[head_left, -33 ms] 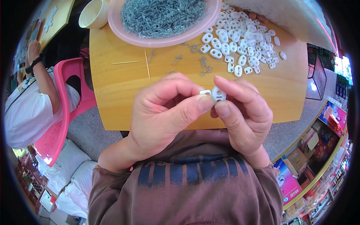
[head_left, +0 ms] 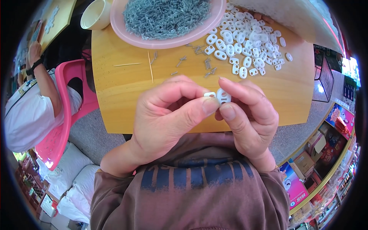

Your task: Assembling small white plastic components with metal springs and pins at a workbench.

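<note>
My left hand (head_left: pixel 168 115) and my right hand (head_left: pixel 247 115) meet just above the near edge of a wooden table (head_left: pixel 122 96). My right thumb and fingers pinch a white oval plastic piece with holes (head_left: pixel 224 95). My left thumb and forefinger pinch a smaller white plastic part (head_left: pixel 209 94) pressed against it. Behind my hands lies a heap of several similar white plastic pieces (head_left: pixel 245 42). A pink bowl (head_left: pixel 168 43) at the far edge holds a mass of small metal springs (head_left: pixel 165 15). A few loose springs (head_left: pixel 199 57) lie between the bowl and my hands.
Two thin wooden sticks (head_left: pixel 150 71) lie on the table at the left. A cream cup (head_left: pixel 96 15) stands beside the bowl. A pink plastic chair (head_left: pixel 65 115) and a seated person in white (head_left: pixel 27 103) are at the left. Coloured boxes (head_left: pixel 306 168) fill the floor at the right.
</note>
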